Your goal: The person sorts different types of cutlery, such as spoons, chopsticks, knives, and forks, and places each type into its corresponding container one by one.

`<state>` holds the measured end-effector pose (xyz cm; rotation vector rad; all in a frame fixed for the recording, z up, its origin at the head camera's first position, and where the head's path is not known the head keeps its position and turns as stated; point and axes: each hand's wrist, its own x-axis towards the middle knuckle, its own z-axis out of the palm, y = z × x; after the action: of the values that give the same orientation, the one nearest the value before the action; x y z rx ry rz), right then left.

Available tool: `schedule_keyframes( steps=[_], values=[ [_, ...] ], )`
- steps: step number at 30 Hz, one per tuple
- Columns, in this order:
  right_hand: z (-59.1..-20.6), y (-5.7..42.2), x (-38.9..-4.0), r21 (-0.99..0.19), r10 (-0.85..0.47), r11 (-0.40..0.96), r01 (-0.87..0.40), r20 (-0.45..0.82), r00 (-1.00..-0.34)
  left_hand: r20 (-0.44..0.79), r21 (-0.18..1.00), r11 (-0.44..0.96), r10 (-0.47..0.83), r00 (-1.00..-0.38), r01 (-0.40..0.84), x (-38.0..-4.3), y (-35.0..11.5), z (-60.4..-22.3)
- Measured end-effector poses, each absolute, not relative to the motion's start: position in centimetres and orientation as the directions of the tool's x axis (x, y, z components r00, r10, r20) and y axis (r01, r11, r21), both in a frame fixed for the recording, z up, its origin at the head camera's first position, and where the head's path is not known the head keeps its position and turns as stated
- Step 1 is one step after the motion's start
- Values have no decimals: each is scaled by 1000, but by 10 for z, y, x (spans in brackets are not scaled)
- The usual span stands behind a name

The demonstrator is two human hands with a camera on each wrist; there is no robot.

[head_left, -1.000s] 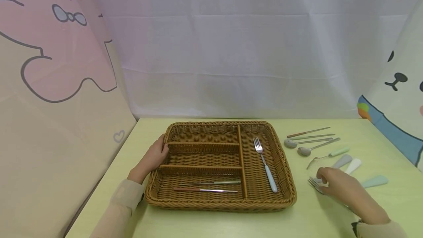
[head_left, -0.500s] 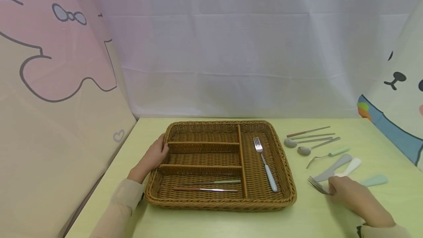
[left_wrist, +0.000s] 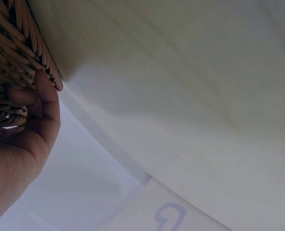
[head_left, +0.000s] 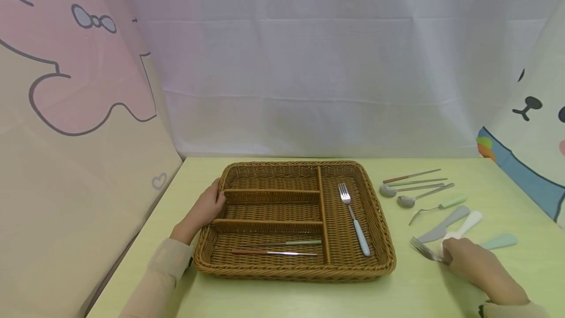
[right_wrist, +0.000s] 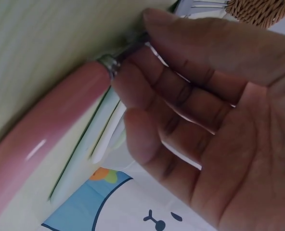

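My left hand point(head_left: 204, 210) grips the left rim of the brown wicker basket point(head_left: 282, 273); in the left wrist view its thumb and fingers point(left_wrist: 47, 101) close round the woven edge. On the table right of the basket, my right hand point(head_left: 478, 265) is at a fork point(head_left: 424, 249) whose tines point left. The right wrist view shows thumb and fingers pinching the fork's metal neck, with its pink handle point(right_wrist: 51, 113) running out beyond them. Inside the basket, a fork with a pale blue handle point(head_left: 362, 239) lies in the right compartment, and chopsticks point(head_left: 273, 252) lie in the front left one.
Beyond my right hand lie a grey knife point(head_left: 443, 225), a white-handled piece point(head_left: 470, 222) and a mint-handled piece point(head_left: 500, 241). Farther back are a green-handled fork point(head_left: 450, 203), two spoons point(head_left: 407, 201) and more chopsticks point(head_left: 410, 176). Fabric walls point(head_left: 287, 87) enclose the table.
My right hand has shifted a little right and toward me, from near the tines to the fork's neck, uncovering the grey knife. The left hand and basket have stayed put.
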<state>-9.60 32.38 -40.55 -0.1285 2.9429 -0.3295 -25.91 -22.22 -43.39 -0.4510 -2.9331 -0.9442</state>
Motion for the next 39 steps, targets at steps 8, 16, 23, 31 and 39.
schedule_keyframes(
  steps=[8,16,23,31,39],
  values=[
    [-407,324,-95,-205,-112,975,-80,-148,-983,107,569,775,260,-960,273,-259,-221,-432],
    [-405,322,-95,-179,-122,979,-101,-113,-986,113,577,766,268,-957,283,-258,-220,-432],
    [-406,318,-94,-194,-160,970,-146,-59,-985,108,569,775,262,-959,276,-258,-220,-432],
    [-406,315,-98,-184,-205,963,-197,-23,-979,109,563,778,266,-958,280,-257,-221,-429],
    [-403,311,-106,-199,-237,954,-224,-44,-971,105,562,781,259,-960,272,-256,-221,-429]
  ],
)
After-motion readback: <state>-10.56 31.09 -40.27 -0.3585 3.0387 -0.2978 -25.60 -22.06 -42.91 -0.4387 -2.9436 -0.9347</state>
